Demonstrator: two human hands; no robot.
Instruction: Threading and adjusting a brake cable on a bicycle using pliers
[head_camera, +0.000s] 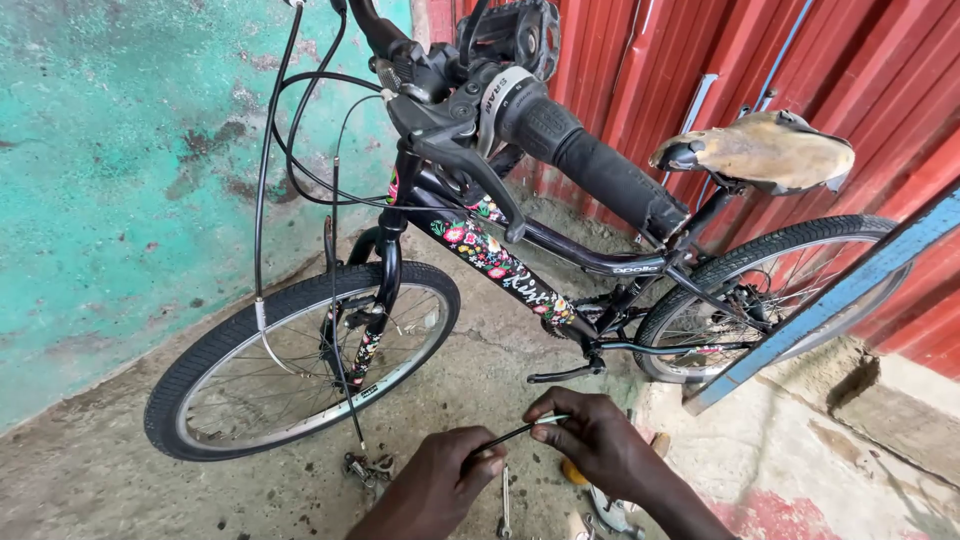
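Both hands sit lowest in view, over the concrete floor (120, 490). Left hand (440, 485) pinches one end of a thin black cable housing (510, 435) between thumb and fingers; right hand (590, 440) pinches the other end, where a pale tip shows. Both grips narrow, closed on the housing, which spans the gap between the hands, held clear of the floor.

On the floor below the hands: a slim metal tool (506, 505), a small metal brake part (368, 468) to the left, more metal pieces by the right wrist, too hidden to identify.

Beyond the hands: black bicycle (560, 250) with floral frame decals, front wheel (300, 360) turned left, loose cables hanging from the handlebar grip (600, 170). Worn tan saddle (760, 150) at right. Behind: teal wall (120, 150) left, red corrugated panels (880, 60) right.
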